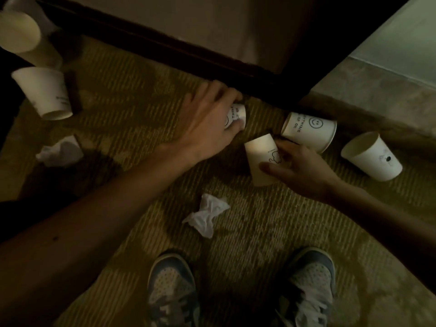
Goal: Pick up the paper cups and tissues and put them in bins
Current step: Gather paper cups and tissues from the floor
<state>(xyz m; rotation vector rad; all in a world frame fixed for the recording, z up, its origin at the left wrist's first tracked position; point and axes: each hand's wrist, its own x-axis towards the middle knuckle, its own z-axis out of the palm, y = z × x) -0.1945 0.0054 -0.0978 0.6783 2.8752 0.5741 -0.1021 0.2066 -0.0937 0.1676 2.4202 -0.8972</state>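
On carpet (141,95), six paper cups (237,115) (260,159) (309,131) (372,156) (42,93) (20,31), two tissues (207,214) (60,151)

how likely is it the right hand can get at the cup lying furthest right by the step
Probably, but not freely. The far-right cup lies on open carpet just beside the right hand, with nothing between them. That hand grips a doodle cup, though, so it is occupied.
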